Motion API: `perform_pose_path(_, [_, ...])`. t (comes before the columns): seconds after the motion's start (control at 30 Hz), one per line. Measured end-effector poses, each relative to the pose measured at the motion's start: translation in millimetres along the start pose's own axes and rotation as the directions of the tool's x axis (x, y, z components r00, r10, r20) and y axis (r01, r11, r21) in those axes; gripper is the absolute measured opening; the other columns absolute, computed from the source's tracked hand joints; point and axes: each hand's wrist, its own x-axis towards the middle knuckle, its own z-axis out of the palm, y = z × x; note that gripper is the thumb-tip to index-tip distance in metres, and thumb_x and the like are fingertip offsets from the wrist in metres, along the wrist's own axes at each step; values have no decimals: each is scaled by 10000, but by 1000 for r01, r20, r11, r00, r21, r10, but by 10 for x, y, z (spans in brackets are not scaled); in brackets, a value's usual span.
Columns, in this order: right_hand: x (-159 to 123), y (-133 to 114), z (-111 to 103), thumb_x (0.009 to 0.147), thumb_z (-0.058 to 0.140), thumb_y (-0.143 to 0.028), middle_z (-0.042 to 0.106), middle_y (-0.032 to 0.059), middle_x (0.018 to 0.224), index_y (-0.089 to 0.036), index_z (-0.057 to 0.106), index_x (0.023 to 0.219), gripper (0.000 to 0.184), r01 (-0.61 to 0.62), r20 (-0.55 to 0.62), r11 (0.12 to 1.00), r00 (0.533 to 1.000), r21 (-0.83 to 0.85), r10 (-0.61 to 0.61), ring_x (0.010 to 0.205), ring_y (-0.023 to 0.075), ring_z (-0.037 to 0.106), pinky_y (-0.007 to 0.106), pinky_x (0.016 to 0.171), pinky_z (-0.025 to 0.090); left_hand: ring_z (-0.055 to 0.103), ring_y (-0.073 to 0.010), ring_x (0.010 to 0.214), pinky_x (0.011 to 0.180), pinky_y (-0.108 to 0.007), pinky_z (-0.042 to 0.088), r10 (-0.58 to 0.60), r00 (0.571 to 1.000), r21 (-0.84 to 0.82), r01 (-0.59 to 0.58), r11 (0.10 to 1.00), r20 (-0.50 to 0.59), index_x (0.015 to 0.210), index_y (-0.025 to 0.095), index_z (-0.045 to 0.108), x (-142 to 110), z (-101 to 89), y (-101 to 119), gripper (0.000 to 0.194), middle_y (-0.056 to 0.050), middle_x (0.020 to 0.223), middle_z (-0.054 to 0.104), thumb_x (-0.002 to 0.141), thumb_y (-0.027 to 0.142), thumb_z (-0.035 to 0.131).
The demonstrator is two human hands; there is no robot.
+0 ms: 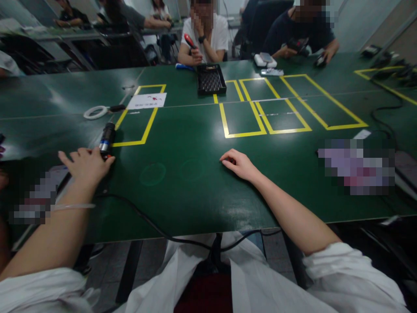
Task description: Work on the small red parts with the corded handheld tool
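My left hand (86,165) rests on the green table (195,182) at the left, its fingers closing round the near end of a black electric screwdriver (107,137) that lies on the tabletop; a black cable (146,219) runs from it toward my lap. My right hand (237,163) lies on the table near the middle, palm down, fingers loosely curled, with nothing visible in it.
Yellow tape rectangles (241,119) mark the tabletop. A black tray (211,79) sits at the far middle, a white tape roll (95,112) and a white card (147,101) at the far left. Two people sit across the table with tools in hand.
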Motion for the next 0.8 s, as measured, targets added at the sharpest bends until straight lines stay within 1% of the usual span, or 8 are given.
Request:
perform_pose_path(0.17, [-1,-9,-3,900,579,-221,592,35,888,-191,685,944,119,-5,6,1000,1000,-6,5,738,142,560,284,697,449,568,-292,1013,1025,-396,263,-9,998,36,11,999,-60,1229,56,541,-38,-26,56,619,-191,1182,649,886,538,360])
perform_pose_path(0.27, [2,-3,1,901,579,-225,598,36,894,-196,685,944,118,-1,7,1000,1000,-11,1,740,145,562,288,697,450,593,-260,894,1025,-397,254,-9,997,49,13,999,-76,1179,57,564,-56,-10,74,567,-146,1057,691,891,493,345])
perform_pose_path(0.37, [5,3,7,902,578,-228,603,36,901,-200,684,944,116,-2,6,1000,1000,-13,2,750,147,566,289,701,451,596,-250,850,1055,-412,219,-7,999,77,12,997,-54,1149,71,573,-45,9,82,523,-104,925,714,913,452,303])
perform_pose_path(0.47, [7,-1,8,902,578,-227,599,34,895,-198,684,948,119,-7,9,1000,1000,-9,7,746,145,566,289,703,451,608,-261,845,1068,-437,201,-4,1000,70,3,998,6,1152,49,579,20,-18,59,546,-128,893,716,915,449,293])
perform_pose_path(0.6, [8,-7,8,902,578,-222,597,34,884,-194,684,948,119,-4,10,1000,1000,-15,4,746,146,564,287,700,446,607,-318,966,1065,-520,208,-51,987,-45,58,997,153,1182,13,570,129,-182,64,592,-204,1039,695,911,481,329])
perform_pose_path(0.7, [8,1,10,904,580,-225,603,33,890,-200,683,949,115,5,13,1000,1000,-21,-5,746,146,564,284,696,444,592,-319,1029,1052,-534,263,-56,994,-163,70,984,94,1219,10,547,118,-380,264,573,-227,1147,660,926,464,357])
perform_pose_path(0.77, [8,9,10,904,579,-227,606,33,893,-200,684,951,119,4,14,1000,1000,-23,-3,746,146,564,285,694,445,602,-306,1012,996,-488,354,-10,999,-309,21,951,36,1210,52,569,47,-517,528,528,-207,1143,664,936,459,374])
perform_pose_path(0.8, [8,11,10,904,578,-228,605,33,892,-199,684,953,121,1,14,1000,1000,-24,-1,745,146,565,285,694,446,610,-299,998,945,-450,403,34,999,-420,-17,907,32,1191,84,590,-5,-581,693,504,-187,1126,673,932,471,398])
